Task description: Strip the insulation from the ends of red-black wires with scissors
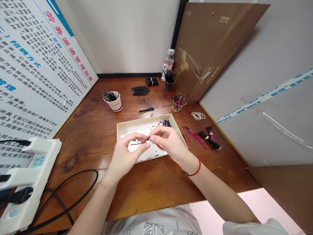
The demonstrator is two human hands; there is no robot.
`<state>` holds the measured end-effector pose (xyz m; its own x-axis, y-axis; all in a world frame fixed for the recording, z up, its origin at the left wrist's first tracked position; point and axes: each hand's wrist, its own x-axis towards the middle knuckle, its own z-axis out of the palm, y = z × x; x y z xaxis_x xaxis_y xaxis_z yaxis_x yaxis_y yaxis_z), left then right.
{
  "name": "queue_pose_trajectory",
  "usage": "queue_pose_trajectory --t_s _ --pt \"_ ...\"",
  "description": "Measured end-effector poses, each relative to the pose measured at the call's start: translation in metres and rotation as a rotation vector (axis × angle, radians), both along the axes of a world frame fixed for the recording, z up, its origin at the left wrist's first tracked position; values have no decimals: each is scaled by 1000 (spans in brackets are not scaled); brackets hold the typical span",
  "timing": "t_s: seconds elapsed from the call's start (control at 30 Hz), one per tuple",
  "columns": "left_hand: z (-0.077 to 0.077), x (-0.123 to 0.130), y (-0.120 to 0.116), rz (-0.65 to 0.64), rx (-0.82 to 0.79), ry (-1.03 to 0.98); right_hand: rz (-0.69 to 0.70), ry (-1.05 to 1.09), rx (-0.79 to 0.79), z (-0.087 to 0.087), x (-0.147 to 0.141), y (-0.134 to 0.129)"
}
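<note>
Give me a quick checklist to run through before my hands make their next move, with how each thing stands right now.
1. Left hand and right hand together above the shallow box: ok.
2. Secure pinch on the small dark piece between them: cannot tell, too small to see.
3. Box free of scraps: not ok, black bits lie in its far right corner.
4. Paper cup upright: ok.
5. Bottle capped: ok.
6. Black wire bundle bound: ok, a white band shows around it.
</note>
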<state>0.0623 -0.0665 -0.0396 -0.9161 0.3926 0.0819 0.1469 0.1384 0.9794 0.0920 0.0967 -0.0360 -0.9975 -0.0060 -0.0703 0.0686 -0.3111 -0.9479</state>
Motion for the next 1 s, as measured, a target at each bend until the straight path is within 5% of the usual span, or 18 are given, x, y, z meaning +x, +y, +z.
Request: queue_pose_trajectory --t_s 0.1,0.33,0.5,0.57,0.63,0.77,0.83,0.9,1.0 --pt "-2 1 2 95 22 138 -8 -20 -29 -1 2 -4" --pt "-7 -4 0 59 23 9 83 -72 119 2 3 4" --pt "-6 -6 -5 16 -26 410 115 123 515 20 11 12" --pt "-5 -8 -7 -5 -62 573 141 171 560 21 12 14" --pt "-4 -9 -8 -60 -3 621 202 118 415 15 10 13" --pt "-6 -10 -8 -200 256 519 440 -138 -170 -6 6 3" --pt "-7 -10 -8 -210 295 460 448 -169 -297 -12 6 -2" --pt "-7 -10 -7 -156 270 368 284 -60 -127 -11 8 -4" --pt "-5 -8 -4 66 232 195 -123 313 451 -5 12 -3"
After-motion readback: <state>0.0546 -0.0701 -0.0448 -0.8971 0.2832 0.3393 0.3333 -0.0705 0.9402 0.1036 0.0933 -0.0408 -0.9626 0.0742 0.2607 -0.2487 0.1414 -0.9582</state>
